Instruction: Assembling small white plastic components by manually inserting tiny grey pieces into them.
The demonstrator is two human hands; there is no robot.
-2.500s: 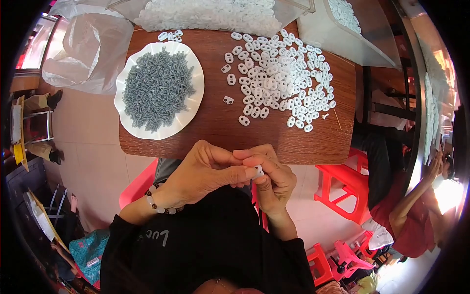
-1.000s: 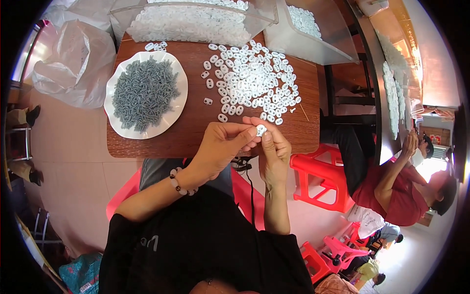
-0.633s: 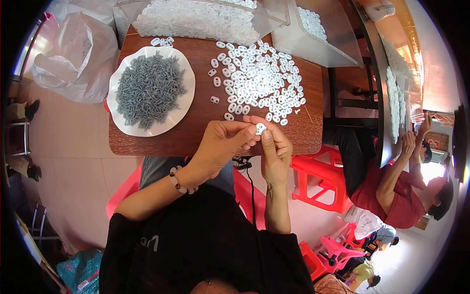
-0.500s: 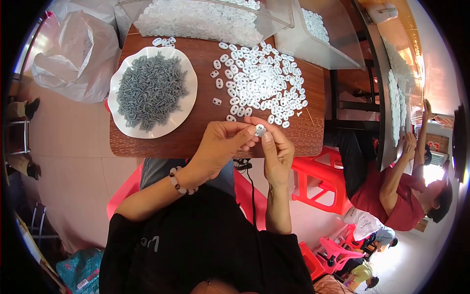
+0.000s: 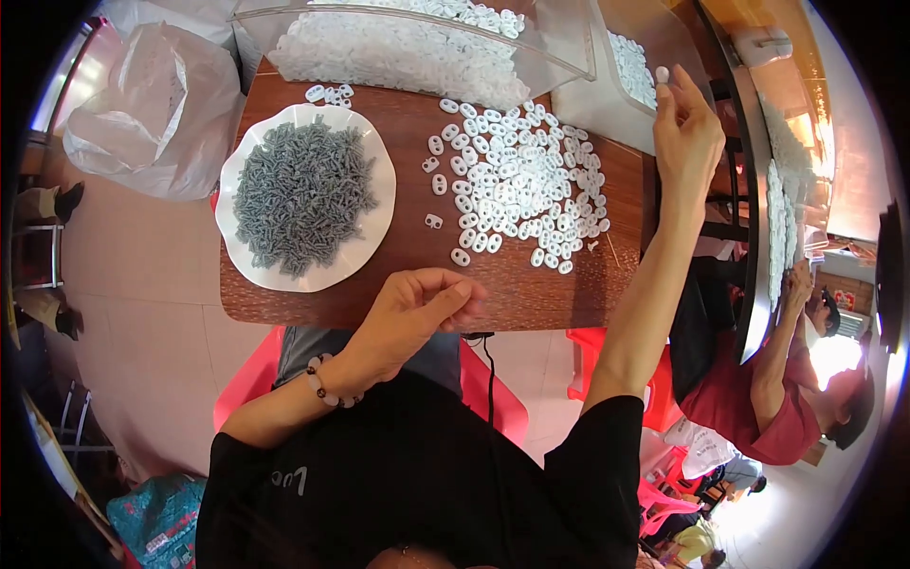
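Observation:
My right hand (image 5: pixel 684 128) is raised over the open bin (image 5: pixel 592 112) at the far right, pinching a small white oval plastic piece (image 5: pixel 662 74) between thumb and fingertips. Above the table's front edge, my left hand (image 5: pixel 414 308) is closed, thumb against curled fingers. Its fingertips are blurred, and anything in them is hidden. White two-holed oval plastic pieces (image 5: pixel 517 185) lie scattered in a heap beyond my hands. To their left, a scalloped white plate (image 5: pixel 384 204) carries a mound of small grey plastic parts (image 5: pixel 303 194).
A clear bin (image 5: pixel 559 57) full of white pieces stands at the table's (image 5: pixel 417 180) back. A white plastic bag (image 5: pixel 156 114) is on the left. Red stools (image 5: pixel 586 356) stand below the right edge. Another person in a red shirt (image 5: pixel 739 403) works at the right.
My right hand has left my left hand and swung up to the far right with a white piece. My left hand stays near the table's front edge. The view has shifted slightly.

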